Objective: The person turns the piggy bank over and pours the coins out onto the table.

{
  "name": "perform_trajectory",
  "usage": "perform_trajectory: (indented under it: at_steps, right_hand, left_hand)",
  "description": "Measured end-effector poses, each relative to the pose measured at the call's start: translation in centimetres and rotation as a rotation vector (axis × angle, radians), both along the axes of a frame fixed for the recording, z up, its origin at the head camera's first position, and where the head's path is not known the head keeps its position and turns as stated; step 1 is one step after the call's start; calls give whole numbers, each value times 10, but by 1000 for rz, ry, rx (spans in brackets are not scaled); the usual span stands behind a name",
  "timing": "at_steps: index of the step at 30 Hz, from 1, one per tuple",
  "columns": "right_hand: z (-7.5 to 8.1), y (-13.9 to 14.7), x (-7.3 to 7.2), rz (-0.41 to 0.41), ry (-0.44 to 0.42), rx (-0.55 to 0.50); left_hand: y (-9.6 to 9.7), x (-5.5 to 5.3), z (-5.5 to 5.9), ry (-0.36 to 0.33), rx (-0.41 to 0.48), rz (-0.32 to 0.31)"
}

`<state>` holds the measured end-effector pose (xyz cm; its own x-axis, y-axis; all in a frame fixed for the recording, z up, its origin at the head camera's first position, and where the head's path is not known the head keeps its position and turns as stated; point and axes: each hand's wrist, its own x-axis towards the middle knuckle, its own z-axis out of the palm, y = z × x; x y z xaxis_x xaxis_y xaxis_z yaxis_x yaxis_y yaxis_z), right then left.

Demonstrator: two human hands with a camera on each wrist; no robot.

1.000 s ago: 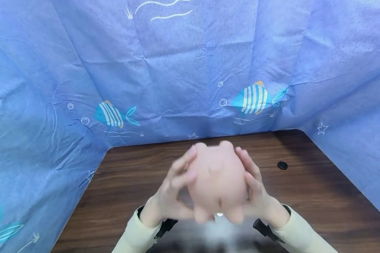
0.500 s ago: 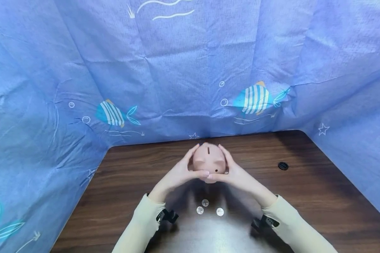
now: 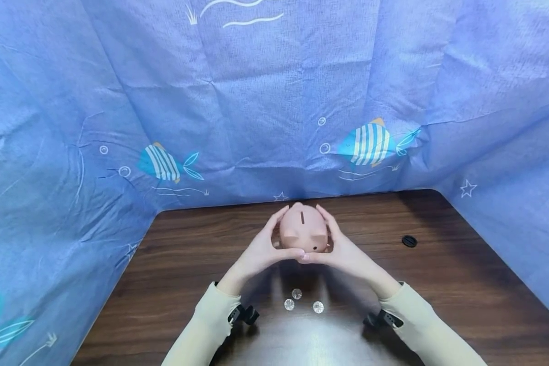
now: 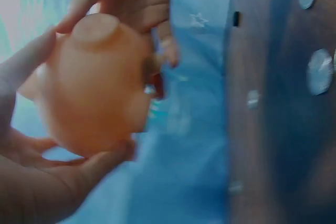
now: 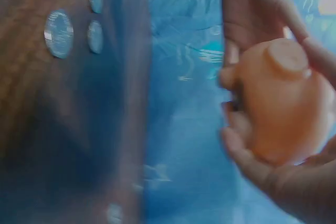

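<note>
A pink piggy bank (image 3: 303,231) is held between both hands, slot upward and snout towards me, above the brown table (image 3: 187,264). My left hand (image 3: 258,251) grips its left side and my right hand (image 3: 347,251) its right side. The two thumbs meet in front of the snout. Both wrist views show the piggy bank (image 4: 94,87) from the front, with a dark opening between its legs. Three silvery coins (image 3: 318,307) lie on the table, nearer to me than the hands.
A round black plug (image 3: 409,241) with a ridge across it lies at the table's right side. Blue fish-printed cloth (image 3: 256,127) hangs around the back and sides. In the right wrist view a small pale blurred spot (image 5: 114,212) shows on the table.
Both hands have carried the piggy bank down and away from me, turning its slot upward. The coins, mostly hidden before, show now. Over the last half second it has hardly moved.
</note>
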<state>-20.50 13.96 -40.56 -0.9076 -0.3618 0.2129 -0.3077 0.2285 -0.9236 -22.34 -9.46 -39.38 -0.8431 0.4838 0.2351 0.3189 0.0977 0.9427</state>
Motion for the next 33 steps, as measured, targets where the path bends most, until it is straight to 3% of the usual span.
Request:
perform_trajectory:
  at_steps: [2, 6, 8, 10, 11, 12, 14, 16, 19, 21, 22, 24, 26, 28, 31, 33]
  right_hand:
    - [13, 2, 9, 24, 282, -7]
    - [35, 3, 23, 77, 1020, -40]
    - [42, 1, 26, 85, 1315, -84]
    - [45, -1, 28, 43, 1465, -98]
    - [44, -2, 27, 13, 1499, -91]
    - [43, -3, 25, -10, 1505, -85]
    - [37, -2, 21, -26, 1407, -43]
    - [27, -1, 16, -15, 1188, 16]
    - [10, 1, 8, 38, 654, 55]
    - [-2, 2, 1, 25, 295, 67]
    - [-8, 3, -3, 24, 140, 68]
    - [-18, 5, -10, 42, -114, 34]
    - [-27, 7, -16, 64, -238, 30]
    - [-32, 8, -19, 94, -294, 11]
    - [-32, 8, -22, 86, -274, 11]
    - [-29, 7, -21, 53, -230, 26]
  left_hand:
    - [-2, 13, 16, 276, -23, -22]
    - [-8, 33, 42, 999, -69, -49]
    - [-9, 37, 51, 1311, -59, -31]
    - [-9, 38, 55, 1519, -55, 25]
    - [-8, 38, 55, 1569, -58, 58]
    - [-8, 38, 54, 1564, -68, 66]
    - [-8, 35, 49, 1435, -117, 44]
    - [-8, 31, 40, 1178, -185, 22]
    - [-5, 18, 19, 670, -257, 25]
    - [-2, 8, 3, 321, -236, 13]
    - [0, 2, -5, 169, -212, 7]
    - [3, -7, -19, -52, -184, 5]
    - [5, -14, -29, -167, -164, -17]
    - [6, -17, -34, -193, -177, -22]
    - [7, -19, -34, -199, -160, -22]
    - [7, -18, -30, -166, -157, -12]
